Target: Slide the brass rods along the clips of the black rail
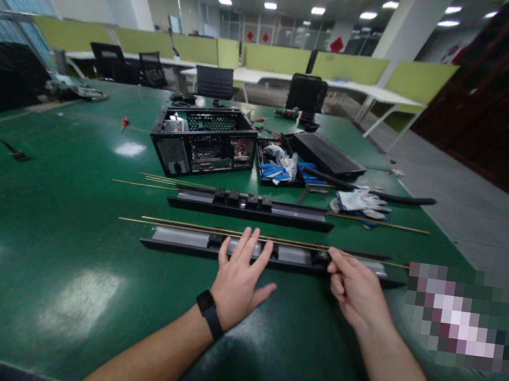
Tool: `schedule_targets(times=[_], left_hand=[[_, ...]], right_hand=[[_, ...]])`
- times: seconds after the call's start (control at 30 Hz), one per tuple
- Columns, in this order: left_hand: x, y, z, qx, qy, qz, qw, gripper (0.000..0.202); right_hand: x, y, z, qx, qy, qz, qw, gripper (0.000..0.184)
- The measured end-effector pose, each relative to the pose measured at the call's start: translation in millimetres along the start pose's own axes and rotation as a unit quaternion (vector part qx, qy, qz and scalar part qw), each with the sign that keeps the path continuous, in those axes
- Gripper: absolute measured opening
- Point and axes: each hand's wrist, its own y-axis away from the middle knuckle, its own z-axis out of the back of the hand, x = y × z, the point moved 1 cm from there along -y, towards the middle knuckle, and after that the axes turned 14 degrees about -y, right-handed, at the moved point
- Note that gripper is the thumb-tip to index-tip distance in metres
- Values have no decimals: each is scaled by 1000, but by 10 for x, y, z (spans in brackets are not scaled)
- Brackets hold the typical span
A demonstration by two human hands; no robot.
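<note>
In front of me lies a long black channel (185,250) with a pale strip inside and small black blocks (216,241) set along it. Thin brass-coloured rods (175,226) run lengthwise over the channel and stick out past its left end. My left hand (240,282), a black watch on its wrist, is spread flat with its fingertips over the rods and the channel's middle. Toward the right end, the thumb and forefinger of my right hand (356,288) pinch a thin brass rod; its other fingers are curled. Just behind lies a second black channel (251,215) with several black blocks (253,200).
Behind the channels stands an open black computer case (175,152). Right of it are a tray with blue-and-white gloves (281,164), a black panel (327,153), more gloves (360,201) and a black tube (389,197). A small orange-and-black item (125,121) lies left on the green table (46,207).
</note>
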Motion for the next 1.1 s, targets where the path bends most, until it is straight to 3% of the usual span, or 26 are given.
schedule_targets(times=[0.53,1.1], left_hand=[[2,1,-1,6,-1,-1,1000,76],[-5,0,-3,5,2,1,1000,76]], right_hand=[[32,7,-10,-25,-40,-3,999,37],[6,-7,13,-1,-8,-5,1000,38]])
